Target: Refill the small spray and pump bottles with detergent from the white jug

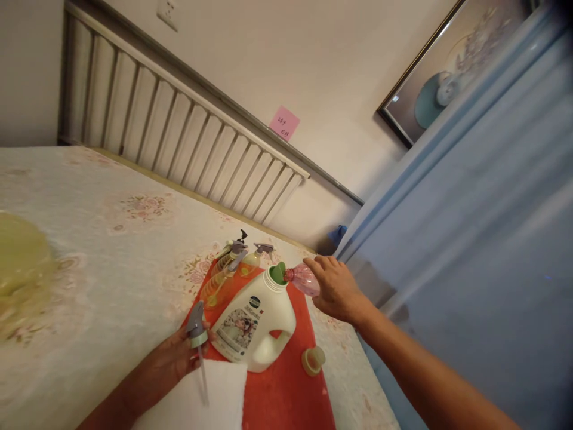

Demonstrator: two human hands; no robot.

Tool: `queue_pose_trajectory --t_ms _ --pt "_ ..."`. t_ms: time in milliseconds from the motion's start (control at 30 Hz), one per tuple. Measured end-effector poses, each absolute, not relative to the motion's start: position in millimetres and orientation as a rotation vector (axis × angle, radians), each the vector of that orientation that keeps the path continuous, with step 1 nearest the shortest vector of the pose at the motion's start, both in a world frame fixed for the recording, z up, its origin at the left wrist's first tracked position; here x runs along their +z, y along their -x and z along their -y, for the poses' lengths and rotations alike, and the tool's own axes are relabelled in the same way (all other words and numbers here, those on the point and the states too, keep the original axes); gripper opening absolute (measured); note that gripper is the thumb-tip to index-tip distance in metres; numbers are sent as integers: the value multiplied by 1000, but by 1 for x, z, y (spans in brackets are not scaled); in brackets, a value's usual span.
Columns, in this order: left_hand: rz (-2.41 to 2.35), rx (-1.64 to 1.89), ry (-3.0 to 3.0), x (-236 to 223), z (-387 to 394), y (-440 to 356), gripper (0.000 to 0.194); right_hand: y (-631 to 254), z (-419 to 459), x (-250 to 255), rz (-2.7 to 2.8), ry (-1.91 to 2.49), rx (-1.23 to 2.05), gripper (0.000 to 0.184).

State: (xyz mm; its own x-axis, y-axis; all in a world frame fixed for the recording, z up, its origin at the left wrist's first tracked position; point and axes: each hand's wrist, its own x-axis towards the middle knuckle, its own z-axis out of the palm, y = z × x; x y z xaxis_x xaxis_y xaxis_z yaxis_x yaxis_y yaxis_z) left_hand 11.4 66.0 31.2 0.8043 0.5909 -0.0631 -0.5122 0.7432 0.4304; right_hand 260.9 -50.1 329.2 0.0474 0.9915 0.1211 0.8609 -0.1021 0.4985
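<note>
In my right hand (pixel 338 286) is a pink clear bottle (pixel 305 279), tipped on its side. Its neck meets the green spout (pixel 278 273) in the mouth of a white detergent jug (pixel 255 322). My left hand (pixel 181 352) has its fingers round a grey spray trigger head (pixel 196 325) with a dangling tube, close to the jug's left side. The jug stands on a red mat (pixel 286 394). A pale screw cap (pixel 313 361) lies to the jug's right. Behind the jug are several spray bottles (pixel 219 283) with yellowish liquid.
A white cloth (pixel 210 394) lies at the mat's near edge. The floral tablecloth (pixel 111 251) covers the table, with a yellow-green translucent object (pixel 22 269) at far left. A radiator (pixel 179 125) runs behind, and a blue curtain (pixel 470 239) hangs on the right.
</note>
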Motion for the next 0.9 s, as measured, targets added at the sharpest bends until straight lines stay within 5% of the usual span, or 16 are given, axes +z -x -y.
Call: queue_pose_trajectory --t_ms 433,900 --pt "-150 606 -368 42 -61 -8 39 -252 47 338 -1820 -1947 703 76" --pt "-151 604 -430 42 -61 -7 30 -249 44 344 -1808 -1868 763 73"
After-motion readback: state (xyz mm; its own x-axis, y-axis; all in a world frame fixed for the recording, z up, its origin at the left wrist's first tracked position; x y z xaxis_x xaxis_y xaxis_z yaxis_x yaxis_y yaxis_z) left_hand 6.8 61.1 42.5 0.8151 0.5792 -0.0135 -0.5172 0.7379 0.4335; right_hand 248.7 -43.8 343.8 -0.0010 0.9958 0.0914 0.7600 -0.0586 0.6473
